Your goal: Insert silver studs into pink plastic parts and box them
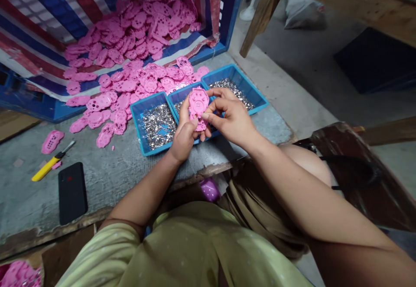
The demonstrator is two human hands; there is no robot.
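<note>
Both hands are closed on a single pink plastic toy shell (198,104), held upright just above the middle blue tray (182,90). The left hand (184,134) grips its lower end with the thumb on the face, and the right hand (232,120) pinches its right edge between thumb and forefinger. That tray and the left tray (135,127) and right tray (255,88) beside it hold small silvery metal pieces. On the grey table (113,170), loose pink shells (130,88) lie heaped behind the trays, with a yellow utility knife (48,166) and black phone (72,191) well to the left.
</note>
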